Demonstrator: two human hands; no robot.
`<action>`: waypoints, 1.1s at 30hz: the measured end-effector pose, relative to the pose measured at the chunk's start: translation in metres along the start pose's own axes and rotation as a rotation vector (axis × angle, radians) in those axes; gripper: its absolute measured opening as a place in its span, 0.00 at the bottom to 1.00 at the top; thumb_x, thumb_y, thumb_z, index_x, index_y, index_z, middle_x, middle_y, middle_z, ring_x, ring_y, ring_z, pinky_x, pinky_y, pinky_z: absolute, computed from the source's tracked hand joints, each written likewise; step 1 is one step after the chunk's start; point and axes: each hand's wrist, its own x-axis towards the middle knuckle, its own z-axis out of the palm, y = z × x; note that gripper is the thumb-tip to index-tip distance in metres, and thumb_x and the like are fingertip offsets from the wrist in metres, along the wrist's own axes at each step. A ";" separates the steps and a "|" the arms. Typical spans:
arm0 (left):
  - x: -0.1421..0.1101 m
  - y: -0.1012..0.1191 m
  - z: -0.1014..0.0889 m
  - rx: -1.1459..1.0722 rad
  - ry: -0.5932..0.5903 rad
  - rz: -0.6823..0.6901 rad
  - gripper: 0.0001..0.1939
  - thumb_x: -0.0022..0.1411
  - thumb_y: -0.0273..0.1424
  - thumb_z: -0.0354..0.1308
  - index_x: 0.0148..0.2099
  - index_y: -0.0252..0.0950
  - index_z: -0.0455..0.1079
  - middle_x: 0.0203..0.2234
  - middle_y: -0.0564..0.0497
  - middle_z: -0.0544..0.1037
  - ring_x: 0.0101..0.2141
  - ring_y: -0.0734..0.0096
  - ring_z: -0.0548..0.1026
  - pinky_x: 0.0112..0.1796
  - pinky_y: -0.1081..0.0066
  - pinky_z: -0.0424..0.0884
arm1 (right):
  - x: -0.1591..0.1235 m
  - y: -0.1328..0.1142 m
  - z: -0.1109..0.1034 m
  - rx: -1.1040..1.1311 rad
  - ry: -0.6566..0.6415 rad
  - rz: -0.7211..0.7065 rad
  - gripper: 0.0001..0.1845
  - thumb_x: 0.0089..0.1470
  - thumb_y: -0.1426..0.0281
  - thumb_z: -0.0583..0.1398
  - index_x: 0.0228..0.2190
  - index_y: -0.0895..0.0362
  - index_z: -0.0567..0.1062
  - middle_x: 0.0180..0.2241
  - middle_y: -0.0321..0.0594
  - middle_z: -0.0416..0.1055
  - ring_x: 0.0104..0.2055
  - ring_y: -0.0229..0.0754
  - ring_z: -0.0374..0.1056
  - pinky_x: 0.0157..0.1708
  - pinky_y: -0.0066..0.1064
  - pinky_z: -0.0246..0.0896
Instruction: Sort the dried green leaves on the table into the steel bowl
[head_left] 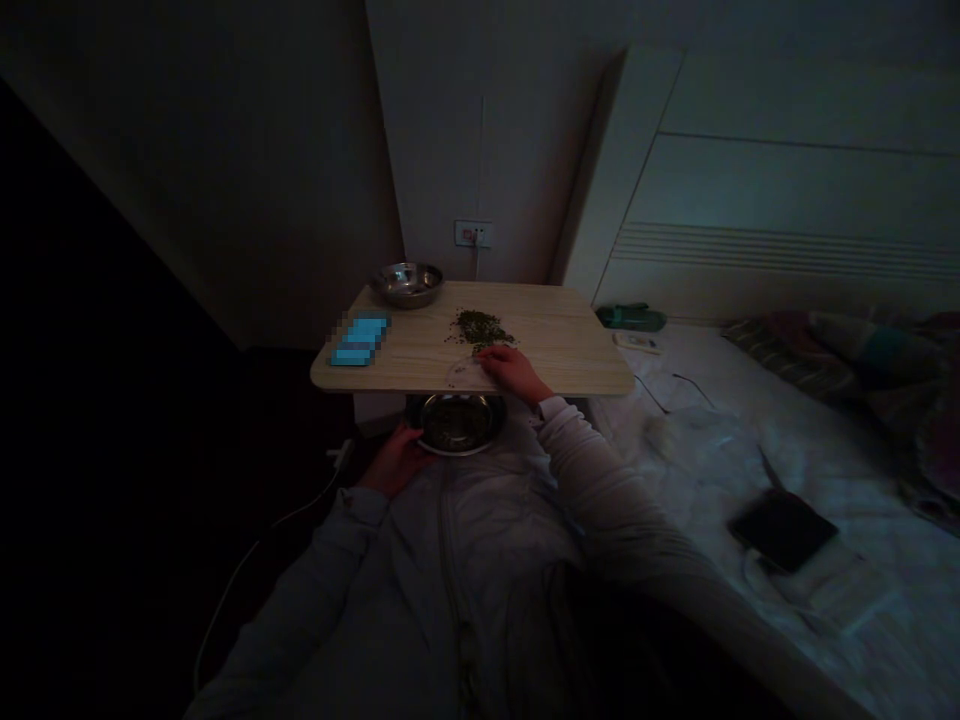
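A pile of small dark green bits, too small to name, lies on the light wooden tabletop. My right hand rests at the near side of the pile, its fingers bent and pressed together at the tips. Under and beside these fingertips is a pale, see-through patch with a few bits on it; its kind is unclear. Just below the table's front edge, my left hand grips the rim of a shiny metal bowl. Dark contents show dimly inside it.
A second metal bowl stands at the tabletop's back left corner, behind a blurred-out phone-like screen. Right of the table is a bed with a green bottle, a pale remote and a dark flat object. A white cable hangs left.
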 end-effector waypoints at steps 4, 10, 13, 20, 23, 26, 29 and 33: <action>-0.001 0.000 0.001 -0.009 0.000 0.005 0.18 0.56 0.18 0.64 0.48 0.39 0.75 0.34 0.53 0.85 0.33 0.65 0.84 0.42 0.61 0.85 | 0.000 -0.002 0.000 -0.036 0.009 0.023 0.10 0.59 0.70 0.66 0.39 0.54 0.89 0.36 0.38 0.85 0.43 0.46 0.77 0.53 0.39 0.71; -0.004 0.000 0.003 -0.023 0.012 0.013 0.15 0.57 0.18 0.64 0.44 0.39 0.74 0.34 0.54 0.85 0.33 0.66 0.84 0.40 0.63 0.85 | 0.000 0.000 0.000 -0.061 0.012 0.017 0.12 0.60 0.68 0.65 0.42 0.53 0.89 0.39 0.39 0.86 0.45 0.46 0.78 0.55 0.39 0.73; -0.003 0.000 0.003 -0.016 0.015 0.009 0.13 0.57 0.18 0.64 0.42 0.39 0.74 0.35 0.53 0.86 0.34 0.65 0.84 0.41 0.61 0.85 | 0.001 0.003 0.001 -0.050 0.004 -0.006 0.11 0.59 0.68 0.66 0.41 0.53 0.89 0.39 0.38 0.86 0.44 0.46 0.78 0.54 0.39 0.73; 0.001 -0.001 -0.001 0.003 0.011 0.014 0.14 0.56 0.19 0.65 0.43 0.39 0.74 0.35 0.53 0.85 0.35 0.64 0.84 0.44 0.60 0.85 | 0.000 0.002 0.000 -0.036 -0.022 0.015 0.12 0.58 0.67 0.66 0.41 0.54 0.89 0.37 0.38 0.86 0.43 0.45 0.77 0.53 0.38 0.72; 0.001 0.000 -0.001 0.006 0.004 0.005 0.14 0.56 0.19 0.65 0.43 0.39 0.73 0.34 0.54 0.85 0.34 0.66 0.84 0.43 0.60 0.85 | -0.001 0.000 0.000 -0.018 -0.020 0.027 0.12 0.58 0.68 0.65 0.40 0.54 0.89 0.38 0.38 0.86 0.43 0.45 0.78 0.53 0.38 0.72; -0.001 0.001 0.000 -0.004 -0.006 0.001 0.15 0.56 0.19 0.65 0.44 0.40 0.74 0.35 0.53 0.85 0.35 0.64 0.85 0.44 0.60 0.85 | -0.003 -0.002 0.000 0.004 -0.012 0.025 0.12 0.56 0.67 0.66 0.39 0.54 0.89 0.37 0.37 0.85 0.43 0.44 0.77 0.53 0.37 0.72; -0.003 0.001 0.001 -0.013 -0.001 0.006 0.16 0.57 0.19 0.65 0.46 0.41 0.75 0.37 0.52 0.87 0.37 0.63 0.85 0.45 0.59 0.85 | -0.004 -0.003 0.000 0.013 -0.017 0.025 0.10 0.56 0.67 0.66 0.38 0.54 0.88 0.36 0.37 0.85 0.44 0.45 0.77 0.55 0.38 0.72; 0.000 -0.001 -0.001 -0.006 0.001 0.008 0.17 0.56 0.19 0.65 0.47 0.40 0.76 0.37 0.52 0.86 0.38 0.61 0.86 0.46 0.57 0.85 | -0.002 -0.002 0.000 0.025 0.010 0.049 0.12 0.57 0.68 0.65 0.40 0.55 0.88 0.37 0.39 0.84 0.43 0.46 0.78 0.55 0.40 0.72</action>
